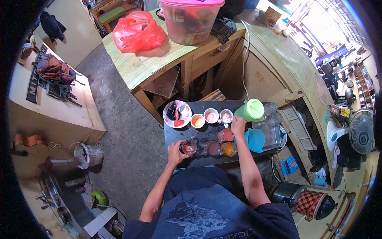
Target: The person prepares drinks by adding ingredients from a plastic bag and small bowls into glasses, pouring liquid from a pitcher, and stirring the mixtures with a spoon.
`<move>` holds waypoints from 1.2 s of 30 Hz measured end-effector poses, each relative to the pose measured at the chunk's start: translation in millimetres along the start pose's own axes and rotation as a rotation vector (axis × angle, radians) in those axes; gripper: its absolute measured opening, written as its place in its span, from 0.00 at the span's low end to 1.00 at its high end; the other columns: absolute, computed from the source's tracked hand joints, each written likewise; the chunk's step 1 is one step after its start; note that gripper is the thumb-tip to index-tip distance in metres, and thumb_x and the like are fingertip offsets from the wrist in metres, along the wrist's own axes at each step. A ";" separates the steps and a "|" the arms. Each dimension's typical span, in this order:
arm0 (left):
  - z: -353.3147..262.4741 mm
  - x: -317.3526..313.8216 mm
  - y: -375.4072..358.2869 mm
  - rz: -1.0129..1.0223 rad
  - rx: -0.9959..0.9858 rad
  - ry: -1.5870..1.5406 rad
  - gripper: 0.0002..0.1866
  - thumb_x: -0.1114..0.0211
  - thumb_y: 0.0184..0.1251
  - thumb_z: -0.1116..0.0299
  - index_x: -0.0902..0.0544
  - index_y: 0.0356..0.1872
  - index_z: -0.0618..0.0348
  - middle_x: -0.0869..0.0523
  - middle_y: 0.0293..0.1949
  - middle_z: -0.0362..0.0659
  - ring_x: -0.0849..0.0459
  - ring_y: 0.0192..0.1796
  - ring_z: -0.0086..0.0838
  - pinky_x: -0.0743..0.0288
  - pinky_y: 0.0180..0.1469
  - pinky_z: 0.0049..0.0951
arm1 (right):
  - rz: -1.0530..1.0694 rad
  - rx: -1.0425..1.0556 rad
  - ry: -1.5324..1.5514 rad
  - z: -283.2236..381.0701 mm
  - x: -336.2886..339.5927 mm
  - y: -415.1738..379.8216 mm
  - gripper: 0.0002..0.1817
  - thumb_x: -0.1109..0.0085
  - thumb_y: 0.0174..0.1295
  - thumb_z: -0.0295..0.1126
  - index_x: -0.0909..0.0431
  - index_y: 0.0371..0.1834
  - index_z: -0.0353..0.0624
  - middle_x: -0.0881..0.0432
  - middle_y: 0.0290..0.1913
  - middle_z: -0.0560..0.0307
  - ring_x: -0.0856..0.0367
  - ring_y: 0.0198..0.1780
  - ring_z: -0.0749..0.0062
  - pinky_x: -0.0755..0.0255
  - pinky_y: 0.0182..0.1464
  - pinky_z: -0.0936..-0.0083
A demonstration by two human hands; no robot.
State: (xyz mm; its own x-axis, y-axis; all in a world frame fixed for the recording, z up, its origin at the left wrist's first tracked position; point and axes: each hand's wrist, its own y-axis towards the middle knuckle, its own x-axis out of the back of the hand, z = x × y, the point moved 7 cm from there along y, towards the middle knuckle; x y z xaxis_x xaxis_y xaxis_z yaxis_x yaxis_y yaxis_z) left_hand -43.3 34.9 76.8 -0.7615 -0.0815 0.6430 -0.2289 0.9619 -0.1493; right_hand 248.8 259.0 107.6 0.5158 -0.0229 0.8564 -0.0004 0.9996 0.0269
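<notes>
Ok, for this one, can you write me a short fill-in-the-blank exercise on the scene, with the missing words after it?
1. The left hand holds a glass; the glass with yellow-orange contents stands to its ____.
2. Between the plate and the lidded green pitcher, ____ cups stand in a row.
3. The plastic bag beside the pink-lidded tub is ____.
4. At the far right, the appliance with a round grille is a ____.

Missing words: right; three; red; fan.

A dark short-sleeved shirt (211, 195) bears pale print (199, 217) (and lettering (256, 234)).
</notes>
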 end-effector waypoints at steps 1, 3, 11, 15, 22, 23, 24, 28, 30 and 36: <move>-0.8 0.6 0.4 0.002 0.004 0.000 0.39 0.16 0.28 0.57 0.21 0.52 0.47 0.16 0.47 0.39 0.23 0.53 0.38 0.38 0.54 0.39 | 0.000 0.025 -0.045 2.7 2.2 -1.0 0.09 0.46 0.57 0.27 0.16 0.32 0.36 0.17 0.32 0.35 0.17 0.35 0.42 0.24 0.42 0.52; -1.4 1.2 1.0 0.006 -0.008 0.001 0.39 0.16 0.28 0.57 0.21 0.52 0.47 0.16 0.46 0.39 0.23 0.52 0.38 0.38 0.54 0.39 | 0.017 0.037 -0.126 9.6 7.6 -1.6 0.09 0.45 0.57 0.27 0.15 0.33 0.37 0.18 0.33 0.34 0.17 0.37 0.40 0.24 0.42 0.51; -1.0 1.3 2.3 0.018 -0.023 -0.035 0.38 0.16 0.29 0.57 0.20 0.51 0.47 0.16 0.46 0.39 0.23 0.52 0.36 0.38 0.54 0.38 | 0.137 0.105 -0.320 8.8 -11.5 13.5 0.09 0.47 0.57 0.25 0.15 0.30 0.36 0.16 0.34 0.36 0.15 0.39 0.44 0.22 0.42 0.52; -3.2 5.6 1.2 0.003 -0.026 -0.015 0.39 0.16 0.28 0.56 0.20 0.51 0.46 0.16 0.47 0.39 0.23 0.53 0.36 0.39 0.54 0.39 | 0.196 0.180 -0.455 23.9 -7.3 13.5 0.07 0.45 0.55 0.25 0.16 0.30 0.38 0.16 0.34 0.38 0.15 0.38 0.46 0.22 0.41 0.54; -2.2 5.3 1.4 0.005 -0.035 0.028 0.39 0.16 0.28 0.57 0.20 0.51 0.46 0.15 0.47 0.39 0.22 0.52 0.37 0.38 0.53 0.40 | 0.252 0.226 -0.507 49.5 7.5 15.7 0.07 0.43 0.53 0.23 0.21 0.35 0.35 0.16 0.35 0.39 0.15 0.39 0.46 0.21 0.41 0.55; -1.5 4.7 1.1 0.006 -0.035 0.021 0.39 0.17 0.28 0.57 0.20 0.51 0.46 0.15 0.47 0.39 0.22 0.53 0.37 0.38 0.53 0.40 | 0.246 0.213 -0.502 50.7 8.5 16.0 0.08 0.44 0.54 0.23 0.22 0.37 0.34 0.16 0.35 0.38 0.15 0.39 0.46 0.21 0.41 0.55; -1.5 5.2 1.0 0.006 -0.036 0.014 0.39 0.17 0.28 0.57 0.20 0.51 0.46 0.15 0.47 0.39 0.22 0.53 0.38 0.38 0.53 0.40 | 0.266 0.199 -0.495 49.7 5.5 15.1 0.08 0.45 0.55 0.23 0.23 0.38 0.34 0.16 0.35 0.38 0.15 0.39 0.46 0.21 0.41 0.55; -3.4 5.7 3.3 0.018 -0.055 0.010 0.39 0.17 0.29 0.58 0.20 0.52 0.47 0.15 0.47 0.39 0.22 0.53 0.38 0.38 0.54 0.40 | 0.332 0.186 -0.457 37.2 -16.2 14.1 0.10 0.50 0.59 0.23 0.26 0.43 0.34 0.17 0.37 0.37 0.16 0.41 0.45 0.21 0.42 0.54; -5.2 7.0 2.2 0.000 -0.061 0.015 0.39 0.17 0.29 0.58 0.20 0.52 0.47 0.15 0.47 0.39 0.22 0.53 0.38 0.38 0.54 0.40 | 0.380 0.247 -0.422 37.5 -20.2 13.4 0.11 0.51 0.59 0.23 0.27 0.45 0.34 0.17 0.38 0.36 0.16 0.42 0.44 0.22 0.44 0.53; -7.9 7.5 1.2 0.001 -0.055 0.005 0.39 0.17 0.29 0.59 0.21 0.53 0.47 0.15 0.47 0.39 0.23 0.53 0.38 0.39 0.54 0.40 | 0.529 0.445 -0.425 28.8 -25.2 17.7 0.13 0.47 0.56 0.23 0.22 0.45 0.39 0.17 0.42 0.39 0.17 0.46 0.45 0.23 0.48 0.54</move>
State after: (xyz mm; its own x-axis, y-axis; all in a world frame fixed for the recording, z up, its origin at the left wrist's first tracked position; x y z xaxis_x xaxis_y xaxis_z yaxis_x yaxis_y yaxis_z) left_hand -44.5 37.5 87.3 -0.7587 -0.0799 0.6465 -0.1946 0.9749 -0.1079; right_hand 211.2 276.9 101.3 -0.0178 0.3580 0.9336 -0.5400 0.7824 -0.3103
